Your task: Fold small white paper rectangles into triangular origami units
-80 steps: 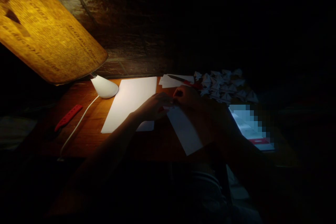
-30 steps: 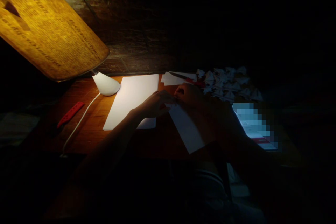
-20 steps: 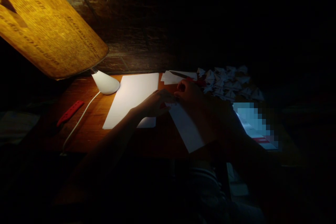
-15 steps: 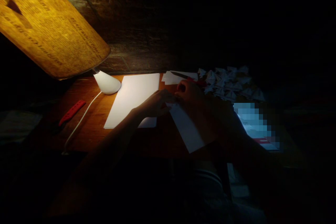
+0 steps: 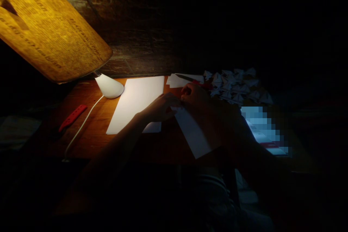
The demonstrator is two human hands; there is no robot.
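A long white strip of paper (image 5: 191, 132) lies slanted over the wooden table, its near end toward me. At its far end my left hand (image 5: 165, 104) has its fingers closed on the paper's edge. My right hand (image 5: 194, 95) meets it there from the other side, with thumb and fingers pinched at the same end of the strip. Deep shadow covers both hands, so their exact hold on the paper is hard to see. Under my left wrist is a stack of white paper (image 5: 144, 94). Scissors (image 5: 199, 82) with red handles rest just beyond my right hand.
At the left stands a lamp with a yellow printed shade (image 5: 54, 29), a white base (image 5: 110, 87) and a cord. A red-handled tool (image 5: 72, 117) lies near it. Several folded paper pieces (image 5: 233, 87) fill the back right, behind a lit screen (image 5: 261, 130).
The view has shifted very slightly. Both hands stay at the far end of the paper strip, with hardly any visible movement.
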